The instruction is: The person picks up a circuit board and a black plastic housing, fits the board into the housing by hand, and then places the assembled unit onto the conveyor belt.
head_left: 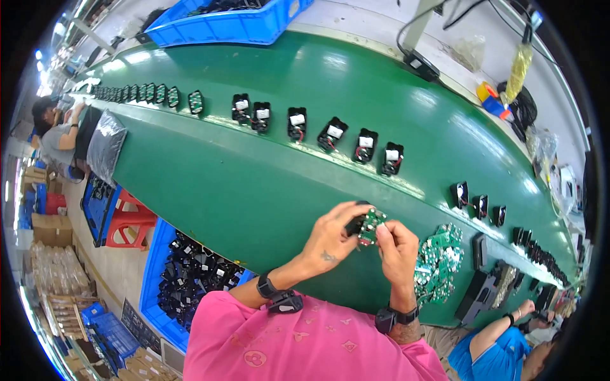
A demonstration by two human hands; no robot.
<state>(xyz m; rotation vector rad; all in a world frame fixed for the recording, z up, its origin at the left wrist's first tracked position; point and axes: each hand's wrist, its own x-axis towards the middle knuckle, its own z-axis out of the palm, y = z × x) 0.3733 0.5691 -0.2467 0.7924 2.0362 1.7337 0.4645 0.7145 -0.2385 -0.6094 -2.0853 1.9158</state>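
My left hand (329,240) and my right hand (398,251) meet over the near side of the green table (248,190). Between them is a small green circuit board (371,225), with a dark piece at its back, seemingly a black housing. The left fingers and thumb grip its left side, while my right thumb presses its right edge. The fingers behind the board are partly hidden. Close to my right hand lies a heap of loose green circuit boards (440,261).
Black housings with white-labelled parts (365,146) line the table's middle, and board-filled housings (196,101) continue left. Empty-looking black housings (481,206) stand to the right. Blue bins (219,32) sit at the back and beside me (150,298). Co-workers (502,346) work at both ends.
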